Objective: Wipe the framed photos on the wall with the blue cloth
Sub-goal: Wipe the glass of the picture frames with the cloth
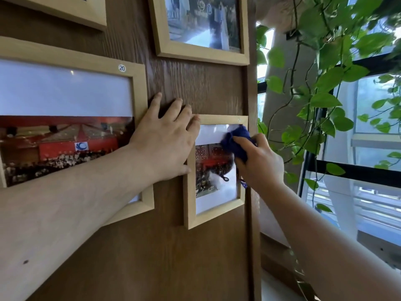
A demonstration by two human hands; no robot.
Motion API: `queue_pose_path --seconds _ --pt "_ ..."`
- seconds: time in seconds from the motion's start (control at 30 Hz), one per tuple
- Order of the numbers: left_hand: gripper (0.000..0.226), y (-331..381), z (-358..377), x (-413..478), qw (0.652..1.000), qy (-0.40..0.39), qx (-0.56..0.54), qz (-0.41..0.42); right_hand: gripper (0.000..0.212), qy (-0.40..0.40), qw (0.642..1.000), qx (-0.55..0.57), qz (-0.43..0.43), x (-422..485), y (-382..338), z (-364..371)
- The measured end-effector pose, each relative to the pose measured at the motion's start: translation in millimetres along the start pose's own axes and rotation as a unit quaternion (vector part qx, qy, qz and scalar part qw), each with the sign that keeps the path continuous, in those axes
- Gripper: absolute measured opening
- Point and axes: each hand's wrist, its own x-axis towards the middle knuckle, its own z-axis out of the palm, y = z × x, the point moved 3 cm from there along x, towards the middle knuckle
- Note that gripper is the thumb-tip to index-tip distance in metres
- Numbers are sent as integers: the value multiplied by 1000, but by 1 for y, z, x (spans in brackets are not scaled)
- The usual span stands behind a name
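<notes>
A dark wood-grain wall panel [173,246] fills most of the view, hung with pale wooden frames, while along the right edge a trailing green plant [329,88] hangs in front of bright windows [373,118]. The work is on the small frame [188,192] at centre right, the one nearest the panel's edge. The right hand [259,162] is closed around the bunched blue cloth [235,141], which it presses against the glass in the frame's upper right corner, over the white border above the photo; balling the cloth up likely gives a firm pad to push with. A small cord loop shows against the glass just below the hand, probably the cloth's hanging tag. The left hand [161,140] lies flat and open, fingers spread, across the gap between this frame and the large frame [138,92] to the left marked 20. Its fingertips rest on the bare panel and on the small frame's top left corner, and its heel overlaps the large frame's right edge. That placement reads as bracing: it would keep the small frame from swinging or shifting under the rubbing. A third frame [201,56] hangs at upper centre and the corner of a fourth [82,17] shows at upper left, both untouched by either hand now. The cloth sits high on the glass, so the lower part of this pane probably remains to be covered.
</notes>
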Motion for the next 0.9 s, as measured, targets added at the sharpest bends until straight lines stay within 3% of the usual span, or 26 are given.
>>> queue_pose_path --seconds 0.2,0.3,0.4,0.47,0.7,0.9 --pt "108 2 -3 0 1000 3 -12 -7 47 11 987 64 -147 -19 -59 -2" --pt "109 1 -3 0 1000 -3 -12 -8 45 5 992 30 -118 -20 -42 -2" --pt "110 0 -2 0 1000 -6 -11 -8 43 -40 999 -18 -16 -24 -10 1" --pt "110 1 -2 0 1000 -6 -11 -9 42 -57 998 -27 8 -30 -3 3" --pt "109 2 -2 0 1000 1 -2 -15 45 -55 983 37 -170 -46 -45 4" --pt "110 1 1 0 1000 3 -1 -13 41 -103 993 -50 -16 -51 2 8"
